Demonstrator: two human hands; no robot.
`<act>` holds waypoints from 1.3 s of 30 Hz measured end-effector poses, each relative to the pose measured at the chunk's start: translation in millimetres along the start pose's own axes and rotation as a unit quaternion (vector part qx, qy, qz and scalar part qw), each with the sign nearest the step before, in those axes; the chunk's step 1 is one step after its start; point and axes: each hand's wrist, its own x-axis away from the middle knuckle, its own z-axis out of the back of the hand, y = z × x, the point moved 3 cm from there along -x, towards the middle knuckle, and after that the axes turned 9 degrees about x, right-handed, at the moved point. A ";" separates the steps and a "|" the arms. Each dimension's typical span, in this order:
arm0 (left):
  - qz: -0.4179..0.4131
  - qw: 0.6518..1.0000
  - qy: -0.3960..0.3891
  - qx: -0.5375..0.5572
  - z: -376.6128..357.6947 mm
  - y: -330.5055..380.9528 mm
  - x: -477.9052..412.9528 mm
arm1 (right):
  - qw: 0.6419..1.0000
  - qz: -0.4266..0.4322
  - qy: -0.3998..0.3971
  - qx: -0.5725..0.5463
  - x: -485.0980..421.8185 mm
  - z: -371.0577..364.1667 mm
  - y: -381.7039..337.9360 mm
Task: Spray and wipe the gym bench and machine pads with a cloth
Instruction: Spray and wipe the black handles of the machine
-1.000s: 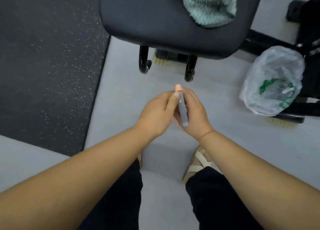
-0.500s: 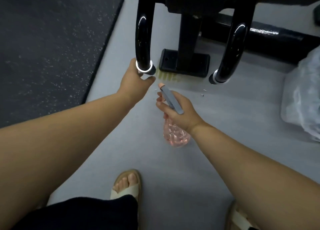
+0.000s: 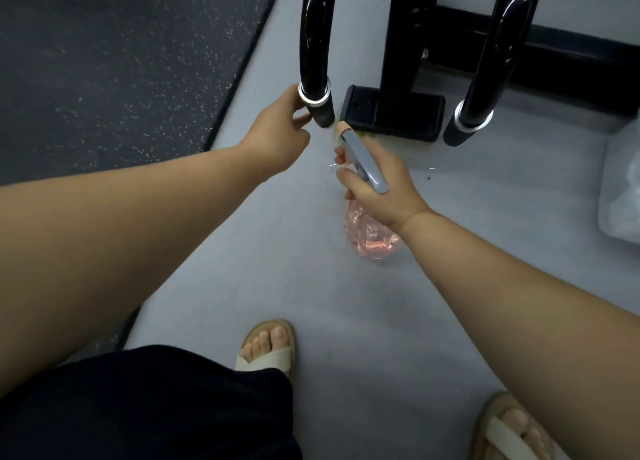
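Your left hand [image 3: 277,130] curled round handle end [image 3: 317,105]; right hand [image 3: 379,182] clenched spray bottle [image 3: 370,238], nozzle aimed there. Risk: spray could wet left hand, drip onto floor [image 3: 311,304].

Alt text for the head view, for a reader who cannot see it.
The right hand grips a pink spray bottle, nozzle aimed at the end of a black curved handle that the left hand touches.

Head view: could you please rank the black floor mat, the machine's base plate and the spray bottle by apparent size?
1. Black floor mat: clearly largest, though cropped.
2-3. Base plate and spray bottle look alike; the bottle is nearer and partly hidden by the right hand, so I won't rank them.
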 end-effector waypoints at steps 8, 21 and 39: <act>0.034 0.999 0.038 0.008 -8.5 0.3 0.8 | 0.994 -0.092 -0.030 -0.049 2.1 26.9 -2.9; 0.022 0.997 0.068 -0.012 -4.8 0.9 1.2 | 0.985 -0.106 -0.109 -0.085 -19.1 40.7 -31.4; 0.094 0.987 -0.124 -0.035 -118.2 43.6 9.8 | 0.993 -0.117 -0.013 -0.017 51.8 92.0 30.9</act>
